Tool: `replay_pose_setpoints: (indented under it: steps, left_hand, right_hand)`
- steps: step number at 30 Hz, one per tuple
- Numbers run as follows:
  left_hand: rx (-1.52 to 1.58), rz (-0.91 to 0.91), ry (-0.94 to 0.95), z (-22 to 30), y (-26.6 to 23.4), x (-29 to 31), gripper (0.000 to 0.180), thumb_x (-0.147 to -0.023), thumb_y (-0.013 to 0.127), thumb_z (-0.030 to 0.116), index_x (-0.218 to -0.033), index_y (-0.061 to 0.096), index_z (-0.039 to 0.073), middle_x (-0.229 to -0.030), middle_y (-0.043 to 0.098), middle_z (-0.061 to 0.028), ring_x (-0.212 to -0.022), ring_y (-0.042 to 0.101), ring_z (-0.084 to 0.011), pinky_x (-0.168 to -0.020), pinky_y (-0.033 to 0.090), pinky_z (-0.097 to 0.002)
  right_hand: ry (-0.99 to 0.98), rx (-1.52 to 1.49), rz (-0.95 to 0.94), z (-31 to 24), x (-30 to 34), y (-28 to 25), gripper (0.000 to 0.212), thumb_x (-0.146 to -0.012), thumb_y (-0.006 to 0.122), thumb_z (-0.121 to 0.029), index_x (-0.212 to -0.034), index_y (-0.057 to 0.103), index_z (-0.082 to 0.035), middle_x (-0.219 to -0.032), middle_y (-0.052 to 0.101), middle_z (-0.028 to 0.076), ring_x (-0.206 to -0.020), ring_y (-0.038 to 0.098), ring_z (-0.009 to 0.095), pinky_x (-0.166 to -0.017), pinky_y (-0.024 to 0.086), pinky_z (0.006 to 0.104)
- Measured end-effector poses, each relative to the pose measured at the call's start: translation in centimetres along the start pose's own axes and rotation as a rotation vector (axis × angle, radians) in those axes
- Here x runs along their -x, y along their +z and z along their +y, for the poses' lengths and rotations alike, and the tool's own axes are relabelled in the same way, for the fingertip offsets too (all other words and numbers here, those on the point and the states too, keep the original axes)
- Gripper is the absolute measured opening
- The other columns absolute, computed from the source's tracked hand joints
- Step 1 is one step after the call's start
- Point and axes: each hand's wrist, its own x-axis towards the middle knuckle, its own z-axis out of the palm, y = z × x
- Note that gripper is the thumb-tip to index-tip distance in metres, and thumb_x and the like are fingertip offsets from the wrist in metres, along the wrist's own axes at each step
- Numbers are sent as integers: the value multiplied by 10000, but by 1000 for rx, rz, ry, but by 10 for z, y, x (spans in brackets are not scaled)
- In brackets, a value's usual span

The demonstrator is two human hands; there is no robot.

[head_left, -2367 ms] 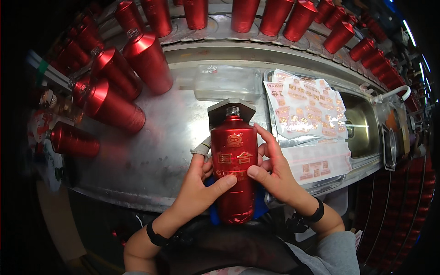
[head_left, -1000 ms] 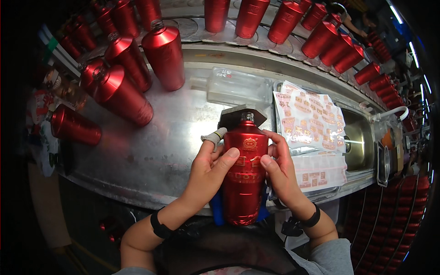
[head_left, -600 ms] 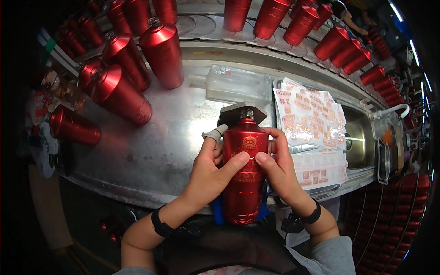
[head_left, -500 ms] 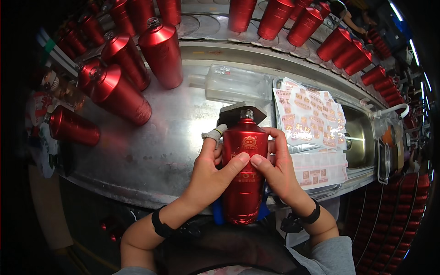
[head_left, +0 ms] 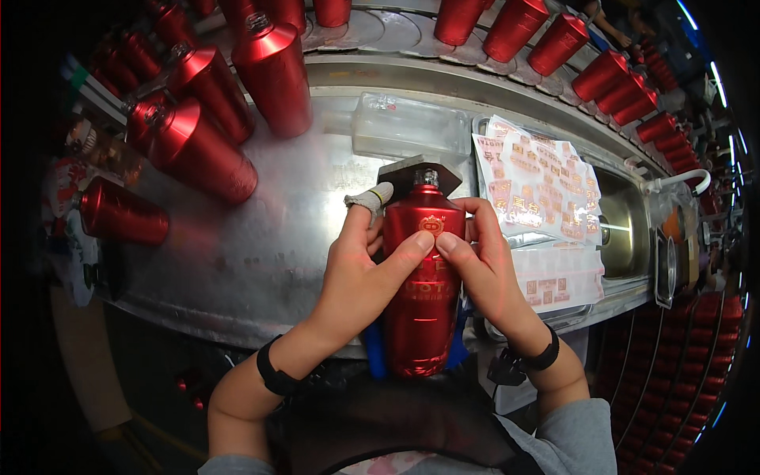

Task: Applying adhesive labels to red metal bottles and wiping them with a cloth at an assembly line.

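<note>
A shiny red bottle (head_left: pixel 423 336) with a bare glass neck leans in front of me, its base toward my body. Its neck lies against a dark angular block (head_left: pixel 396 176), and blue material (head_left: pixel 378 348) shows beside its lower end. My left hand (head_left: pixel 356 273) is closed round the left side; one finger wears a pale fabric cover. My right hand (head_left: pixel 487 269) grips the right side. Both thumbs press on the front, just below the gold emblem (head_left: pixel 431 225), partly covering the gold lettering under it. The fingers behind the bottle are hidden.
Several red bottles (head_left: pixel 206 154) stand on the metal table (head_left: pixel 293 198) at left; one lies tilted (head_left: pixel 125 212). A clear rectangular container (head_left: pixel 412 127) sits behind the block. Printed transfer sheets (head_left: pixel 538 186) lie right, beside a sink (head_left: pixel 625 229). A conveyor (head_left: pixel 380 28) carries bottles behind.
Both thumbs have slid up the bottle's front, closer to the emblem. On the conveyor, the bottles have moved to the right. My grip on the bottle is otherwise the same.
</note>
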Motion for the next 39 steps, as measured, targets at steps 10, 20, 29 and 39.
replay_pose_setpoints:
  steps: [10,20,29,39]
  left_hand:
    - [166,-136,-217,-7,-23,28,659,-985,603,211,-1478,233,-22,-1399,470,-196,-1259,508,-208,-1061,403,-323]
    - [105,-162,-140,-15,-19,35,669,-963,626,139,-1491,233,17,-1413,456,-182,-1297,478,-214,-1080,393,-340]
    - [-50,-94,-132,-8,4,34,763,-915,680,177,-1490,210,3,-1311,555,-175,-1181,576,-204,-1001,471,-345]
    - [-75,-74,-156,-5,15,35,770,-877,721,137,-1466,239,28,-1263,569,-181,-1130,597,-205,-947,502,-340]
  right_hand:
    - [190,-325,-134,3,38,-4,646,-938,633,-253,-1446,318,-7,-816,477,-17,-759,455,49,-705,392,221]
    - [154,-308,-191,12,44,-7,729,-902,685,-228,-1467,276,-18,-853,477,-16,-706,440,23,-642,375,184]
    - [267,-455,-210,9,46,-21,531,-1008,516,-250,-1453,330,-29,-829,470,-41,-622,400,12,-523,308,187]
    - [216,-354,-187,6,51,-23,580,-968,602,-211,-1453,341,-30,-841,486,-26,-764,478,39,-702,399,202]
